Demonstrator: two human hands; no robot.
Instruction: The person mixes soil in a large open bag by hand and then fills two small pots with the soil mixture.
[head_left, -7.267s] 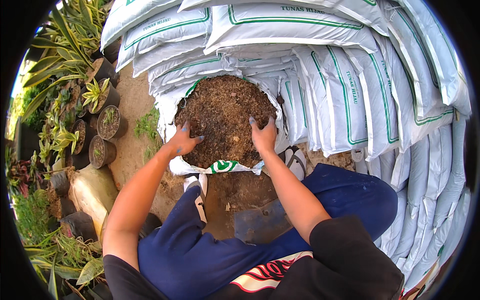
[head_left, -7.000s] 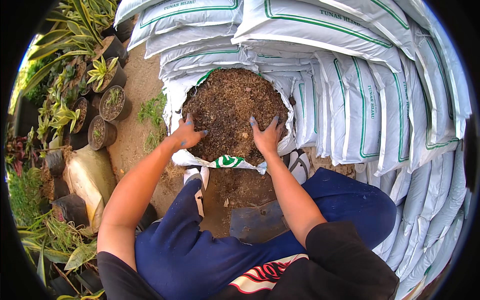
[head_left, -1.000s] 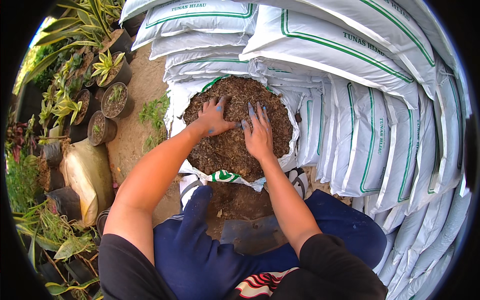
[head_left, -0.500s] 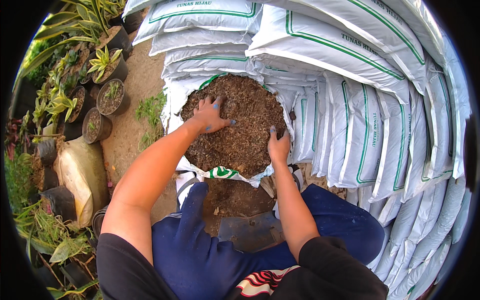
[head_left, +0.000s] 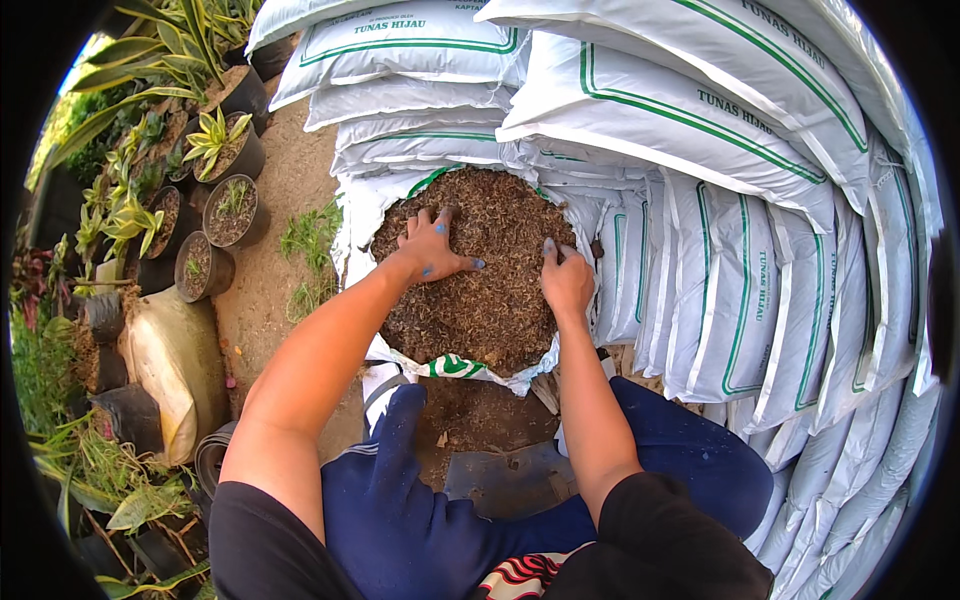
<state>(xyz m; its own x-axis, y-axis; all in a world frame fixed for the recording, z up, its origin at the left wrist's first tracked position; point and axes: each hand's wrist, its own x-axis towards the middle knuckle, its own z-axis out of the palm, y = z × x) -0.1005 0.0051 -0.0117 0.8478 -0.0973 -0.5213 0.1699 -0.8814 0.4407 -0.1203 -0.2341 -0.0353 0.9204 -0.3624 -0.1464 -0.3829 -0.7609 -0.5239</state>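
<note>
White sack (head_left: 455, 367), head view: open, directly at 12 o'clock from the person. Risk: brown fibrous mix (head_left: 480, 310) lies close to the rim at 6 o'clock; pressure toward that edge could cause spillage. Left hand (head_left: 432, 250): fingers spread on the mix, 10 o'clock. Right hand (head_left: 568, 280): fingers curled, 3 o'clock; grip contents cannot be determined. Dark pots (head_left: 221, 273) at 9 o'clock contain soil and small plants.

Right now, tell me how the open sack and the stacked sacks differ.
The open sack shows brown fibrous fill; the stacked sacks look closed, hiding their contents. The open sack stands with its round mouth facing up; the stacked sacks lie layered on one another. The open sack is crumpled at the top, while the stacked sacks look smoother. Both are white with green print.
</note>
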